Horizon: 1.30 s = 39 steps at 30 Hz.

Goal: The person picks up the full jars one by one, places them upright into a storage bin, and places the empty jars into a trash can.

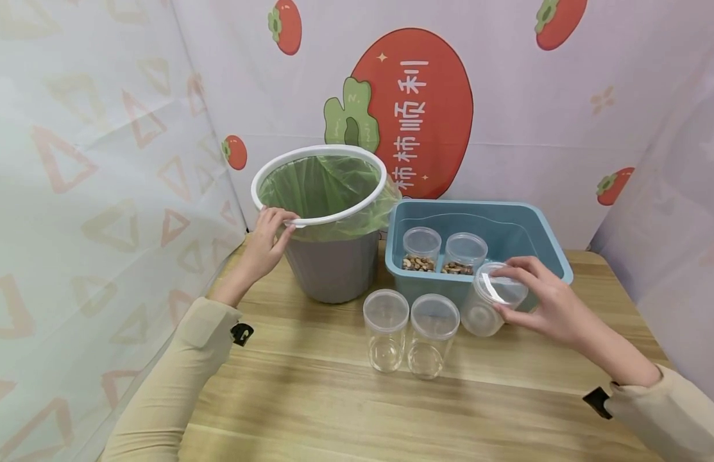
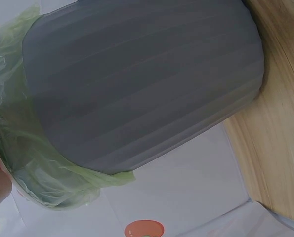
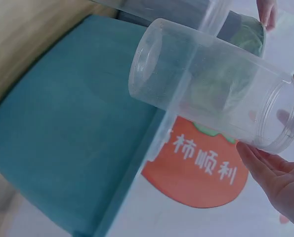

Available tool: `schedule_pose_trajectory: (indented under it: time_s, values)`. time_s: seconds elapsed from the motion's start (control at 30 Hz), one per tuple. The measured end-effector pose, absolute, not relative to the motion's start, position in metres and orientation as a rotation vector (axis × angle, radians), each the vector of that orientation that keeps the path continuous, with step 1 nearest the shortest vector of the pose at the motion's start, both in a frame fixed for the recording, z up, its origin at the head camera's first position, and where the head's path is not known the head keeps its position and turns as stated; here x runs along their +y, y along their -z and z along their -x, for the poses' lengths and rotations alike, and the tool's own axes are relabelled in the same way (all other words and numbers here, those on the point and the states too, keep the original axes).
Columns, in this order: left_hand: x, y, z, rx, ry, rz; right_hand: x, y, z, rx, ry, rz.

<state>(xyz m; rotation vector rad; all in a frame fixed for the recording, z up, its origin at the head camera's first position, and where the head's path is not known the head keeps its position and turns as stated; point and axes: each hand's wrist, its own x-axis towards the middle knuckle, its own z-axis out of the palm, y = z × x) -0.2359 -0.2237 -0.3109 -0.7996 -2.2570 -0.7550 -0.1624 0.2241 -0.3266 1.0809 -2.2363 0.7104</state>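
My left hand (image 1: 268,239) grips the white rim of a grey bin (image 1: 332,266) lined with a green bag (image 1: 328,187); the left wrist view shows the bin's ribbed grey wall (image 2: 142,79) and the bag's edge (image 2: 53,182). My right hand (image 1: 541,300) holds an empty clear jar (image 1: 491,300) by its mouth, tilted, just in front of a blue tub (image 1: 541,234). In the right wrist view the jar (image 3: 211,84) lies slanted above the tub's wall (image 3: 72,143), my fingers (image 3: 270,173) at its open end.
Two empty clear jars (image 1: 385,328) (image 1: 432,333) stand upright on the wooden table (image 1: 333,398) in front of the tub. Inside the tub stand two jars (image 1: 421,249) (image 1: 464,253) with brown bits at the bottom. Printed cloth walls close in behind and on both sides.
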Motion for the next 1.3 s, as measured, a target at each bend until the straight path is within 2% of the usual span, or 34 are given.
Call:
schedule_pose_trajectory:
  time_s: [0.33, 1.3]
  values:
    - [-0.223, 0.310, 0.238, -2.247, 0.746, 0.808, 0.204, 0.289, 0.184, -2.138, -0.741, -1.124]
    - [-0.226, 0.314, 0.237, -2.241, 0.780, 0.812, 0.121, 0.205, 0.241, -2.242, -0.871, -0.997]
